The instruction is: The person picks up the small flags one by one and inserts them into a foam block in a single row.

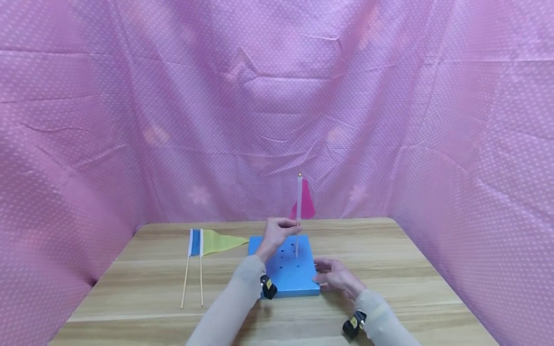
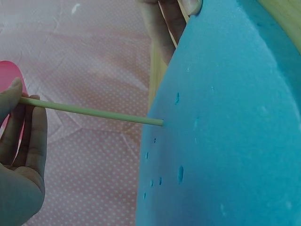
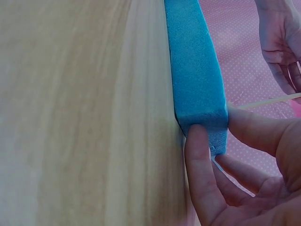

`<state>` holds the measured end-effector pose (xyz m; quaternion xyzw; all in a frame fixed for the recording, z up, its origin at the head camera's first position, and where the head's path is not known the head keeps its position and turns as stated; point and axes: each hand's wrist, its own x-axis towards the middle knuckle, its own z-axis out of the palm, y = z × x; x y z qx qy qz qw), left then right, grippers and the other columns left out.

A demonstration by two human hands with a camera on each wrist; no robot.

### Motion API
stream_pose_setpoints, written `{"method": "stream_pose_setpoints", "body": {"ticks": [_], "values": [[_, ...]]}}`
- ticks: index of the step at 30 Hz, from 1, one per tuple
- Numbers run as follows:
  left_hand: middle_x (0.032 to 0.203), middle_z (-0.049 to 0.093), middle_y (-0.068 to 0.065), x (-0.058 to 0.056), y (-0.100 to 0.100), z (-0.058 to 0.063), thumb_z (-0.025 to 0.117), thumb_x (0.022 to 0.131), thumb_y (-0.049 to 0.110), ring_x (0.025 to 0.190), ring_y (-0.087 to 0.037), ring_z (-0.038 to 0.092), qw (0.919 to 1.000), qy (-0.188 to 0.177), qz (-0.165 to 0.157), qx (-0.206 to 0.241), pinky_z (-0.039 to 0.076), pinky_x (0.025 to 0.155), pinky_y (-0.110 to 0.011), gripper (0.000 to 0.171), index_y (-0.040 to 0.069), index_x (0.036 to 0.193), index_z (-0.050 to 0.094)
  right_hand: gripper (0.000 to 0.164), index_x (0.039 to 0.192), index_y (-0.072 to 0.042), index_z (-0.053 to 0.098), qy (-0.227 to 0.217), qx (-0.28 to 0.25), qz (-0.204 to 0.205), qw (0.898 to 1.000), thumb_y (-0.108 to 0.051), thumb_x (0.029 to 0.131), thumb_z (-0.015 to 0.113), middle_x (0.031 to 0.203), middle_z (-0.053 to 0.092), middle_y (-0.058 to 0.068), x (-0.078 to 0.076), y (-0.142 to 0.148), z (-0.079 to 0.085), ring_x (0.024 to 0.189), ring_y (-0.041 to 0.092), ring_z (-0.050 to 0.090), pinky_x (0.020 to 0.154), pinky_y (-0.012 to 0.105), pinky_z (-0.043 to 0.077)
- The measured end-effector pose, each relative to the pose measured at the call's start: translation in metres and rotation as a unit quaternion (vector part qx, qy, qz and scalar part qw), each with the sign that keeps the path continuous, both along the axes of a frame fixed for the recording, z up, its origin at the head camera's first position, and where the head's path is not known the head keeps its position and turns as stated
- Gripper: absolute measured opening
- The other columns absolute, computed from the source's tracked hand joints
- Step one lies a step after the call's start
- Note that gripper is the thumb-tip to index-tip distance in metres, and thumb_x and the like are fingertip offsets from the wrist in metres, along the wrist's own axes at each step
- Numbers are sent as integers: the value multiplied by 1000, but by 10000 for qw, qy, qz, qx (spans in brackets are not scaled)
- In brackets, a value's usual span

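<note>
In the head view, a blue foam block (image 1: 291, 278) with several small holes lies on the table. Above it, my left hand (image 1: 278, 232) pinches the wooden stick of a pink flag (image 1: 305, 202) between thumb and fingers. The flag stands nearly upright, its cloth above the hand. In the left wrist view, the lower tip of the stick (image 2: 94, 112) is among the holes; whether it touches the surface I cannot tell. My right hand (image 1: 335, 275) holds the block's right edge, thumb on top and fingers against the side, as the right wrist view shows.
Left of the block, a blue flag (image 1: 195, 242) and a yellow pennant flag (image 1: 218, 241) lie on the wooden table (image 1: 143, 283), sticks toward me. The yellow tip reaches the block's far left corner. Pink dotted cloth (image 1: 277, 120) hangs around the back and sides.
</note>
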<state>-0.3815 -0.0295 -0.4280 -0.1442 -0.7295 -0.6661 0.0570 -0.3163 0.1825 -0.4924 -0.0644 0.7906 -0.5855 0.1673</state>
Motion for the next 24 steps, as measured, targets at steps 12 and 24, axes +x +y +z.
{"method": "stream_pose_setpoints", "body": {"ticks": [12, 24], "values": [[95, 76, -4, 0, -1, 0, 79, 83, 18, 86, -15, 71, 10000, -51, -37, -41, 59, 83, -37, 19, 7, 99, 77, 64, 144, 1, 42, -92, 35, 7, 10000, -3, 85, 68, 142, 47, 27, -2, -2, 0, 117, 32, 59, 86, 44, 58], [94, 76, -2, -2, 0, -3, 80, 82, 21, 86, -14, 70, 9992, -226, 9, -324, 58, 81, -33, 18, 11, 97, 78, 63, 143, 2, 43, -94, 31, -46, 9999, -2, 85, 68, 141, 49, 27, -2, -3, 1, 118, 33, 58, 86, 46, 58]]}}
